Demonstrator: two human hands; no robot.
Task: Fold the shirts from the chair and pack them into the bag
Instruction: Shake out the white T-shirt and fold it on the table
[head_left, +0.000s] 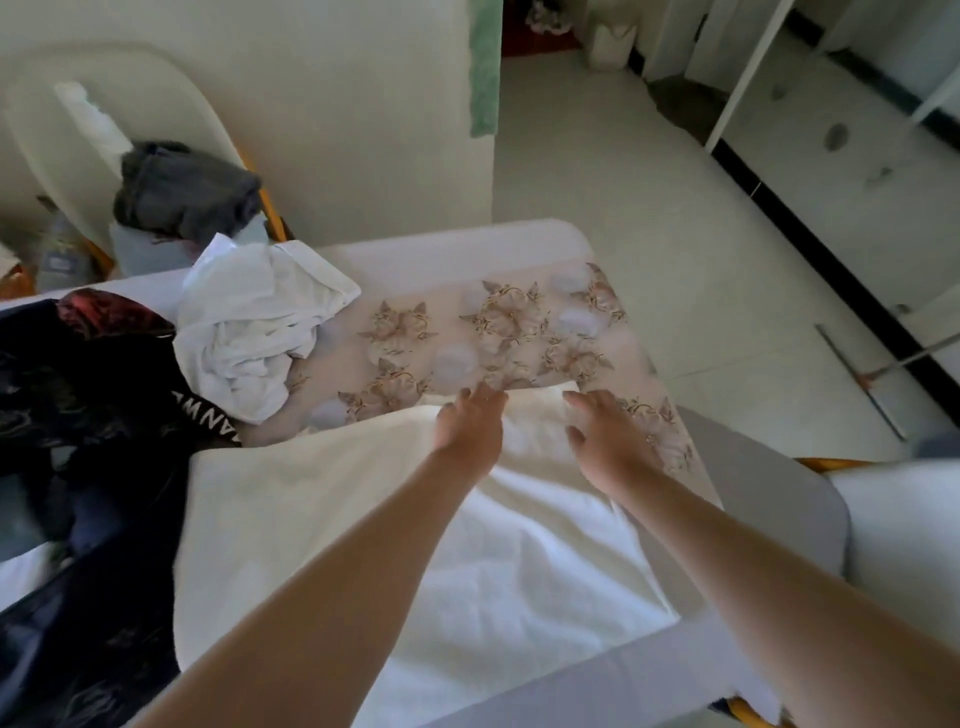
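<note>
Now left hand (470, 422) and right hand (605, 439), fingers straight, press the cream shirt (311, 499) (crumpled white shirt (249, 322) beyond the left).

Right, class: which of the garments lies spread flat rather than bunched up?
The cream shirt under the left hand and right hand; the white shirt and grey garment are crumpled heaps.

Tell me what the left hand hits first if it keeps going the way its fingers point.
Probably the floral tablecloth: the left hand lies at the far edge of the cream shirt, fingers pointing away from the person. The crumpled white shirt lies off to its left.
</note>
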